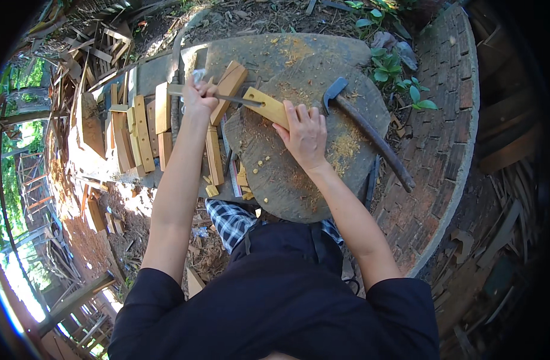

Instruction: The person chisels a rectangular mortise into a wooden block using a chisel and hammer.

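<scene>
My left hand [201, 96] is closed round a long, narrow metal tool [236, 99], which looks like a file or chisel. The tool lies nearly level, and its dark tip reaches a hole in a yellowish wooden block [272, 109]. Whether the tip is inside the hole or just over it, I cannot tell. With fingers over the block's right end, my right hand [305, 133] grips it against the round wooden work surface [287, 180]. To the right of that hand lies a hammer [371, 132] with a dark head and brown handle.
Several wooden blocks [143, 132] stand in a row on the left, some with holes. Another block [231, 81] lies beyond the left hand. Sawdust [345, 147] and chips are scattered over the work surface. A curved brick wall [434, 150] runs along the right, near green plants [386, 69].
</scene>
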Motion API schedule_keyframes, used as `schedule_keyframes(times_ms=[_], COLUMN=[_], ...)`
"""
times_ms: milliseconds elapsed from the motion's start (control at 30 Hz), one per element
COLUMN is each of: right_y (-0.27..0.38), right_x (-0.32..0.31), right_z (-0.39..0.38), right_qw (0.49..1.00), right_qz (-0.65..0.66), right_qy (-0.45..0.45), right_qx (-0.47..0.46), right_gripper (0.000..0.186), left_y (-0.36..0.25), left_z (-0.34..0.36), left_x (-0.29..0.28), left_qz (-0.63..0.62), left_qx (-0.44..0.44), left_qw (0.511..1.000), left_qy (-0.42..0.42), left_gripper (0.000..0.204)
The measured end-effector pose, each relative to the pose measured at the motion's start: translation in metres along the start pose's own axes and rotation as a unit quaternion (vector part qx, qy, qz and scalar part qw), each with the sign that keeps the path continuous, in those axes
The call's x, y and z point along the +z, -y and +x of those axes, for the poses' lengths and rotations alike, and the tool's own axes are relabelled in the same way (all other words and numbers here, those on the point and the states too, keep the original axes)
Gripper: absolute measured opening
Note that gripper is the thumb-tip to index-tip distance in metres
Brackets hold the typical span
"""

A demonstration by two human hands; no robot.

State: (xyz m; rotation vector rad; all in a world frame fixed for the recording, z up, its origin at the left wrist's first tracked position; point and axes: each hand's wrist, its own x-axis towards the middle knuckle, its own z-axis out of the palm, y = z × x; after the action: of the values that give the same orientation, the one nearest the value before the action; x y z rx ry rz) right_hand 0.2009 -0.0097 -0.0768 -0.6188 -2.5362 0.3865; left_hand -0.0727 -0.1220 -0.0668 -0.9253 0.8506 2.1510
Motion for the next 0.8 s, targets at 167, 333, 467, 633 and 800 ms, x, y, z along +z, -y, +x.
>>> schedule_keyframes(times_ms=[167, 333, 467, 633, 800], right_y=[-0.001, -0.002, -0.011, -0.014, -0.013], right_x=[0.002, -0.001, -0.006, -0.005, -0.006], right_z=[0.0, 0.001, 0.006, 0.008, 0.009], right_qw=[1.0, 1.0, 0.997, 0.995, 0.995], right_qz=[-0.002, 0.015, 0.05, 0.074, 0.067], right_qy=[0.005, 0.022, 0.051, 0.058, 0.063], right_qx=[0.005, -0.001, -0.025, -0.029, -0.028], right_gripper=[0.06, 0.062, 0.062, 0.063, 0.062], left_y=[0.01, 0.048, 0.064, 0.07, 0.074], left_z=[-0.057, -0.092, -0.107, -0.11, -0.112], left_x=[0.045, 0.062, 0.064, 0.058, 0.058], left_qz=[0.091, 0.179, 0.252, 0.278, 0.288], left_qx=[0.218, 0.308, 0.373, 0.387, 0.387], left_qw=[0.962, 0.905, 0.847, 0.82, 0.806], left_qy=[0.139, 0.233, 0.281, 0.317, 0.343], left_gripper=[0.045, 0.049, 0.051, 0.051, 0.051])
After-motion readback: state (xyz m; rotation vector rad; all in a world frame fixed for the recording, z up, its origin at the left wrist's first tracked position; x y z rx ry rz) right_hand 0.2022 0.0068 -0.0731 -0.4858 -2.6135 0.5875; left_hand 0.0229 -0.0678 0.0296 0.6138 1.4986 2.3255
